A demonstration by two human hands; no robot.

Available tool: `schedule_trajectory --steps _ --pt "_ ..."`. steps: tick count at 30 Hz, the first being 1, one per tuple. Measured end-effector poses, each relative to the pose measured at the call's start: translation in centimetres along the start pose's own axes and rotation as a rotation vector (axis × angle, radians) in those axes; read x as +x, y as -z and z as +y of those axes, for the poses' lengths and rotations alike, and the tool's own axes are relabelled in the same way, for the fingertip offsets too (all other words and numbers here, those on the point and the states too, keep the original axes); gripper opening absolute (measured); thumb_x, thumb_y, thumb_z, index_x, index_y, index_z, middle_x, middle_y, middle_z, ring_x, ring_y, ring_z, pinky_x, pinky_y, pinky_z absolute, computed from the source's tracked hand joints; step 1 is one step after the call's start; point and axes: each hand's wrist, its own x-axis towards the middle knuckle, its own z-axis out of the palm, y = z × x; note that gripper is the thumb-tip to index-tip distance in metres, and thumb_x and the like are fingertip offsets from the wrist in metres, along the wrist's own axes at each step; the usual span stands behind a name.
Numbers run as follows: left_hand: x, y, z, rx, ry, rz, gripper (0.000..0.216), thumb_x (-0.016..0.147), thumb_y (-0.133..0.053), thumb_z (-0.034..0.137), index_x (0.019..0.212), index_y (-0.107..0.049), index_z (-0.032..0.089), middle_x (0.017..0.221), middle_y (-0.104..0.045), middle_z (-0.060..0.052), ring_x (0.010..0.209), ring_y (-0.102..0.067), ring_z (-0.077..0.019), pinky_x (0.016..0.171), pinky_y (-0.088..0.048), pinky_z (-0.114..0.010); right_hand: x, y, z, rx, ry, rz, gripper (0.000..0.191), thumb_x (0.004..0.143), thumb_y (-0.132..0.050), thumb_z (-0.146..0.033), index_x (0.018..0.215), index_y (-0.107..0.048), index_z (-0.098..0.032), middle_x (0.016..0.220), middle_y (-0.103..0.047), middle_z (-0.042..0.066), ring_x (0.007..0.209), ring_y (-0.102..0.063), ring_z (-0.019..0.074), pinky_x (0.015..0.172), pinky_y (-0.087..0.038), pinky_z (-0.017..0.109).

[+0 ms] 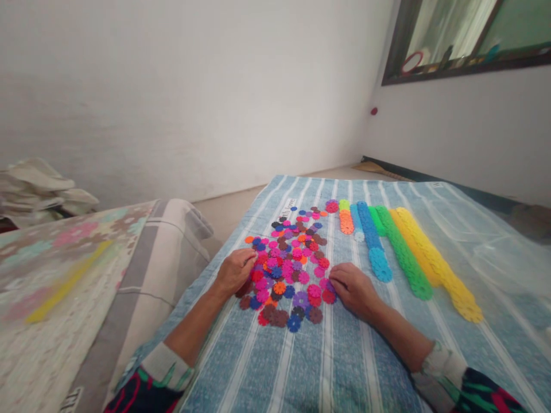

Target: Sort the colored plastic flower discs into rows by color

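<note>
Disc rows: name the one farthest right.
The bright yellow row; every other row lies to its left, and its near end reaches lowest in the picture.

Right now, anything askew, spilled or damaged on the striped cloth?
Nothing looks damaged, though small cracks wouldn't show at this sharpness. Least tidy: the mixed-colour notched discs lie loosely scattered between the left hand and right hand, unlike the neat green row to their right.

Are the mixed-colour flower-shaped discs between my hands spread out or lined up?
Spread out: the mixed-colour flower-shaped discs lie scattered, some overlapping, in no neat row, on the blue-and-white striped cloth.
</note>
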Motion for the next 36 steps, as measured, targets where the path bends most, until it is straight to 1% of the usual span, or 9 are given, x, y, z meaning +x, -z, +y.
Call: schedule_trajectory --steps 2,4,8,12,20,25,29,33,36 --pt "-0.5 0.2 0.3 -0.007 0.015 0.036 0.026 0.084 -0.046 0.026 0.089 -0.07 0.02 0.105 -0.073 -0.009 0.105 -0.064 -0.0226 0.1 -0.048 -0.039 0.0 0.1 -0.1 -0.01 0.006 0.009 0.022 0.093 -0.047 -0.019 0.084 -0.067 -0.019 0.087 -0.067 0.008 0.086 -0.059 0.0195 0.079 -0.046 0.033" --pt "-0.8 0.4 1.9 -0.02 -0.036 0.028 0.023 0.085 -0.049 0.027 0.087 -0.071 0.02 0.108 -0.072 -0.009 0.108 -0.062 -0.023 0.103 -0.045 -0.041 -0.1 0.2 -0.3 -0.018 0.013 0.008 0.022 0.094 -0.047 -0.02 0.084 -0.067 -0.019 0.086 -0.067 0.008 0.085 -0.059 0.0194 0.079 -0.046 0.033" --pt "-1.4 -0.2 6.8 -0.076 -0.282 -0.195 0.017 0.082 -0.062 0.032 0.09 -0.072 0.021 0.125 -0.064 -0.009 0.125 -0.051 -0.0264 0.111 -0.036 -0.045 0.0 0.4 -0.4 -0.019 0.01 -0.009 0.022 0.094 -0.048 -0.022 0.083 -0.067 -0.019 0.085 -0.066 0.007 0.084 -0.058 0.0191 0.078 -0.046 0.033" --pt "-1.8 -1.5 10.0 -0.017 -0.37 -0.391 0.02 0.074 -0.07 0.027 0.092 -0.071 0.019 0.138 -0.054 -0.011 0.134 -0.04 -0.0315 0.114 -0.03 -0.049 0.1 0.4 -0.5 -0.029 0.014 -0.013 0.021 0.093 -0.049 -0.02 0.083 -0.067 -0.018 0.088 -0.067 0.008 0.085 -0.059 0.0198 0.078 -0.046 0.034" --pt "-1.4 -1.4 11.0 0.007 -0.316 -0.514 0.019 0.067 -0.07 0.022 0.085 -0.063 0.019 0.141 -0.048 -0.01 0.136 -0.037 -0.0331 0.112 -0.031 -0.053 0.2 0.3 -0.4 -0.032 0.02 -0.017 0.018 0.091 -0.052 -0.018 0.086 -0.068 -0.018 0.092 -0.068 0.008 0.088 -0.059 0.0197 0.081 -0.046 0.034" --pt "-1.5 -1.3 11.1 -0.102 -0.221 -0.479 0.017 0.064 -0.065 0.011 0.076 -0.057 0.02 0.138 -0.053 -0.01 0.133 -0.043 -0.0277 0.109 -0.037 -0.043 0.4 0.3 -0.4 -0.04 0.021 -0.016 0.015 0.09 -0.054 -0.016 0.084 -0.068 -0.018 0.091 -0.067 0.007 0.087 -0.059 0.0194 0.08 -0.046 0.033" --pt "-0.5 -0.5 10.3 -0.225 -0.112 -0.473 0.01 0.067 -0.061 0.012 0.065 -0.056 0.02 0.131 -0.061 -0.007 0.126 -0.052 -0.0241 0.101 -0.044 -0.035 0.6 0.3 -0.9 0.001 0.022 0.053 0.018 0.092 -0.051 -0.016 0.083 -0.066 -0.018 0.086 -0.066 0.006 0.085 -0.058 0.0182 0.079 -0.046 0.032" --pt "1.0 0.5 10.2 -0.327 -0.033 -0.419 0.01 0.069 -0.059 0.018 0.06 -0.055 0.02 0.123 -0.067 -0.006 0.119 -0.058 -0.0256 0.095 -0.048 -0.036 0.8 0.5 -2.2 0.045 0.069 0.208 0.018 0.094 -0.048 -0.019 0.092 -0.066 -0.017 0.089 -0.067 0.008 0.088 -0.06 0.0192 0.08 -0.047 0.034" --pt "1.6 0.3 11.0 -0.428 0.004 -0.373 0.008 0.069 -0.061 0.022 0.062 -0.058 0.021 0.123 -0.067 -0.006 0.119 -0.059 -0.0263 0.1 -0.045 -0.038 1.2 0.5 -3.2 0.089 0.073 0.226 0.017 0.093 -0.05 -0.02 0.101 -0.065 -0.019 0.089 -0.069 0.008 0.086 -0.061 0.0191 0.079 -0.048 0.034"
